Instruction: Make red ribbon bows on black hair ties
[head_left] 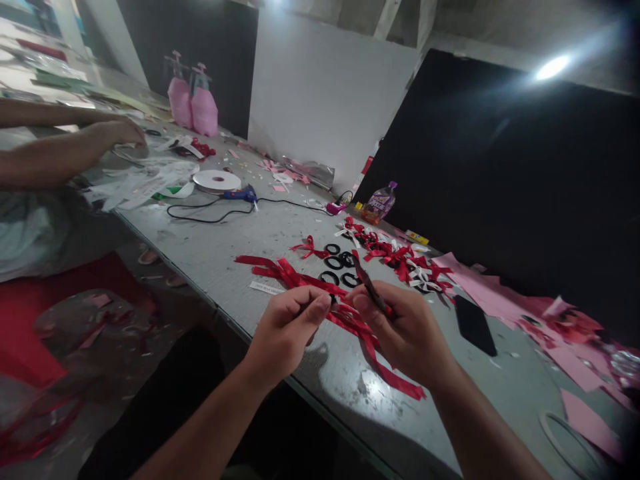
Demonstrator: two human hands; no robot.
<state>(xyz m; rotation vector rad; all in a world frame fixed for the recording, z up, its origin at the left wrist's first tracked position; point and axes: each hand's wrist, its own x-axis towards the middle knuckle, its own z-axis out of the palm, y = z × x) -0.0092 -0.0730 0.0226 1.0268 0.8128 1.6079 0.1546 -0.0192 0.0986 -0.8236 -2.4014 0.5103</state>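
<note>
My left hand (293,323) is closed in a pinch, with a small black bit, apparently part of a black hair tie (333,299), showing at its fingertips. Close beside it, my right hand (400,320) is closed on a dark red ribbon (367,283) whose end sticks up past the thumb. Both hands hover over loose red ribbon strips (395,380) on the table. Just beyond the fingers lie several black hair ties (330,277) and a single red bow (311,247). A white printed label (267,288) lies left of my fingers.
Red and white bows (395,257) are heaped farther back. A black phone (475,325) and pink paper (500,293) lie to the right. A blue glue gun (243,194) with a cord and a ribbon spool (217,180) lie left. Another person's hand (127,131) works at far left.
</note>
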